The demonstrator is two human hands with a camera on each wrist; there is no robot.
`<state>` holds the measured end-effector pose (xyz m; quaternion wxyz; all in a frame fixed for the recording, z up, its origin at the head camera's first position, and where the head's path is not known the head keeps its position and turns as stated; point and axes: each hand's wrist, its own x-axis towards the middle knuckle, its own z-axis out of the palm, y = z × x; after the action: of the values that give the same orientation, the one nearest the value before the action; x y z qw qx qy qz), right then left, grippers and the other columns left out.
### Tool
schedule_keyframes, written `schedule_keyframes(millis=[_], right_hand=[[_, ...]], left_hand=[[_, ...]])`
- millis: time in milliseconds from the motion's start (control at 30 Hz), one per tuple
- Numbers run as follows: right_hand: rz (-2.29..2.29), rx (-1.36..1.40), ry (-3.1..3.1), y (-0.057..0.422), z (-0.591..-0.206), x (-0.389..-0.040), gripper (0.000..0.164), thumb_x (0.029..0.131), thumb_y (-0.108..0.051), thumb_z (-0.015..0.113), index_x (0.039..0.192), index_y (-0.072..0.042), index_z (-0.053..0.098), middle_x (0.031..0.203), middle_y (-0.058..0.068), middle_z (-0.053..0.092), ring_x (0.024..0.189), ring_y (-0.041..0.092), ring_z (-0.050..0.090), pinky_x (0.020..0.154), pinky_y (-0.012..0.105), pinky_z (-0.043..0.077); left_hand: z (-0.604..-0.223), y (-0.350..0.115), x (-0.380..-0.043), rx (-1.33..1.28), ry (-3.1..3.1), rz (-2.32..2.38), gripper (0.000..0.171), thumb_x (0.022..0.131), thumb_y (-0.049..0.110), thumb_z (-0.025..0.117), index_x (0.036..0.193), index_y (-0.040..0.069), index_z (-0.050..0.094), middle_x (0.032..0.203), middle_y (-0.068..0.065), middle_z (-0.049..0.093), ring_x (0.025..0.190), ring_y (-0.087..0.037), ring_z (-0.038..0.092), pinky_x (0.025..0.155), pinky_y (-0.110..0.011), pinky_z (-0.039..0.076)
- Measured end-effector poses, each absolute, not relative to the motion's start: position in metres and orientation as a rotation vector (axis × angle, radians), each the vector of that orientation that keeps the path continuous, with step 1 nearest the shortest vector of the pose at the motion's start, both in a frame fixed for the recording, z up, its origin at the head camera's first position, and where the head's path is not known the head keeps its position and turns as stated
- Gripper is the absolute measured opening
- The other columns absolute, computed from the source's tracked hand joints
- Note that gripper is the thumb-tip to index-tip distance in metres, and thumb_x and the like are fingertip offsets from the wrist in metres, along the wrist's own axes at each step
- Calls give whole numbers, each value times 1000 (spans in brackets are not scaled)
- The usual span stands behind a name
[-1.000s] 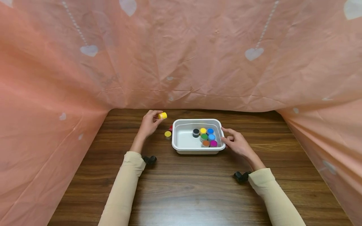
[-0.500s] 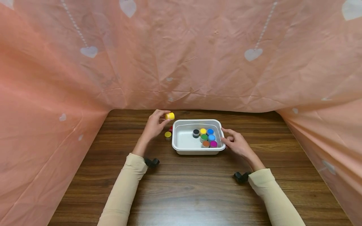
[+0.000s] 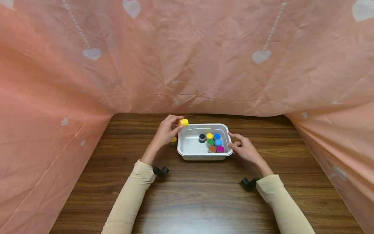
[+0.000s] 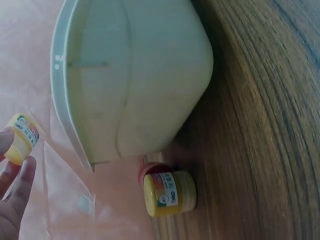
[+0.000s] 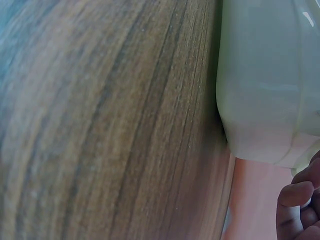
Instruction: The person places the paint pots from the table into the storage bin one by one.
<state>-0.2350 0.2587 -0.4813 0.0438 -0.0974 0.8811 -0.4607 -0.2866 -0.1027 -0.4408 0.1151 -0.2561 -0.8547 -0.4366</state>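
Note:
Between thumb and fingers, my left hand (image 3: 166, 132) holds a small yellow paint jar (image 3: 183, 122), tilted on its side, at the back left corner of a white plastic tray (image 3: 204, 154). The same jar (image 4: 22, 137) shows its label in the left wrist view. My right hand (image 3: 244, 148) grips the tray's right rim with thumb and index finger. Several paint jars stand in the tray's right part, among them a black one (image 3: 202, 138), a green one (image 3: 210, 143), a brown one (image 3: 212, 149) and a magenta one (image 3: 220, 149).
Left of the tray, a darker yellow paint jar (image 4: 170, 193) stands on the wooden table (image 3: 187, 191); a red jar (image 4: 150, 170) behind it is mostly hidden. Pink cloth (image 3: 190, 65) with hearts hangs behind and at both sides. Each wrist wears a black camera mount.
My left hand has carried the yellow paint jar rightward, from beside the tray to over its back left corner, and now partly covers the jars on the table. My right hand has stayed put.

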Motion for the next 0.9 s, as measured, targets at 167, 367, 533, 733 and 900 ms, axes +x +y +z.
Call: schedule_keyframes(millis=[167, 367, 533, 733, 900], right_hand=[[-1407, -299, 2694, 259, -482, -236, 54, 104, -16, 63, 154, -4, 46, 63, 10, 57, 54, 10, 44, 52, 25, 36], [-1417, -304, 2689, 259, -482, -237, 53, 104, -14, 62, 154, -3, 46, 62, 4, 55, 55, 11, 45, 52, 25, 36], [-1425, -302, 2687, 259, -482, -237, 53, 104, -13, 62, 154, -3, 46, 62, 2, 55, 54, 10, 45, 51, 25, 36], [-1422, -304, 2688, 259, -483, -237, 53, 104, -13, 62, 154, -3, 46, 61, 1, 54, 54, 10, 45, 51, 24, 36], [-1416, -309, 2691, 260, -483, -236, 53, 104, -15, 63, 154, -3, 46, 63, 7, 56, 55, 10, 45, 52, 24, 37]], left_hand=[[-440, -96, -285, -790, -2495, -1266, 36, 97, 6, 72, 132, 2, 65, 122, -16, 62, 112, -28, 66, 94, -34, 59], [-441, -89, -284, -798, -2514, -1274, 33, 96, 6, 73, 128, 1, 64, 118, -16, 63, 109, -28, 65, 96, -39, 59], [-442, -85, -282, -797, -2537, -1257, 32, 96, 9, 73, 126, 3, 64, 117, -14, 64, 108, -27, 65, 96, -39, 59], [-448, -80, -282, -837, -2549, -1276, 29, 97, 9, 73, 124, 4, 63, 117, -14, 65, 109, -27, 67, 95, -36, 59], [-452, -74, -283, -863, -2551, -1276, 27, 97, 8, 73, 122, 4, 64, 118, -13, 66, 110, -25, 67, 96, -33, 59]])
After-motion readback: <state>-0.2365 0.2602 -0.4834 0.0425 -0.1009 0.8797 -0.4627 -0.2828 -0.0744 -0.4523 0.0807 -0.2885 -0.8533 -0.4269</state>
